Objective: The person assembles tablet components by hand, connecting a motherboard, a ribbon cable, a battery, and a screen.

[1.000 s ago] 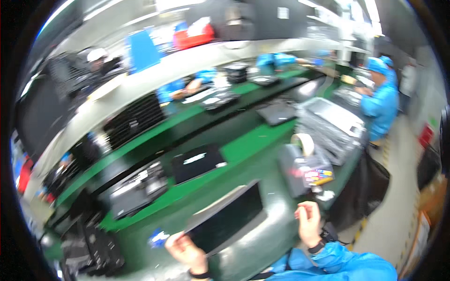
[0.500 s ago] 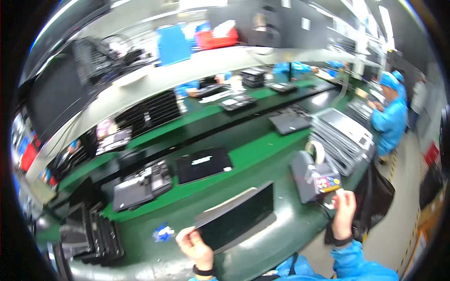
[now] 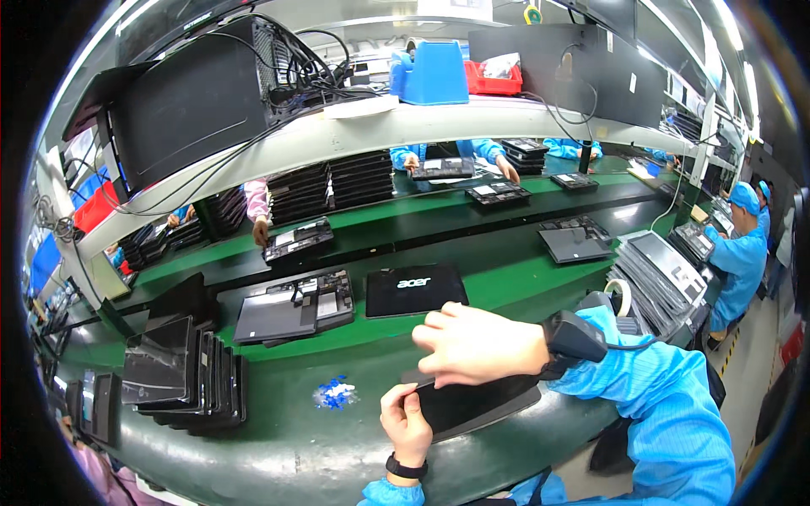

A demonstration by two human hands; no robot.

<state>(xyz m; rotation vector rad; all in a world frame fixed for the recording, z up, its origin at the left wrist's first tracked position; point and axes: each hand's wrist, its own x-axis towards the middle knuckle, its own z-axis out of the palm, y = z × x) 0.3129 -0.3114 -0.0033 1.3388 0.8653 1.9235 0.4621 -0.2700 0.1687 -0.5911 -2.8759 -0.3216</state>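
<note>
A thin, dark flat laptop panel [image 3: 485, 406] lies tilted at the front of the green bench. My left hand [image 3: 407, 428] pinches its left corner between thumb and fingers. Just above that corner, my right hand [image 3: 481, 344] reaches across from the right with curled fingers. Whatever those fingers hold, if anything, is hidden. The right forearm and the black device [image 3: 575, 336] on its wrist cover part of the bench, and the hand hides the panel's upper edge.
Blue and white scraps [image 3: 336, 392] lie left of my hands, beside a stack of dark panels [image 3: 190, 371]. Behind are a black lid [image 3: 413, 291] and an opened laptop base [image 3: 295, 308]. A tape roll [image 3: 620, 297] and stacked grey panels [image 3: 658, 282] stand right. Co-workers sit across.
My right hand has swung left from the tape dispenser to the panel's left corner. My left hand still grips the panel. The view has turned, and my arm now covers most of the dispenser.
</note>
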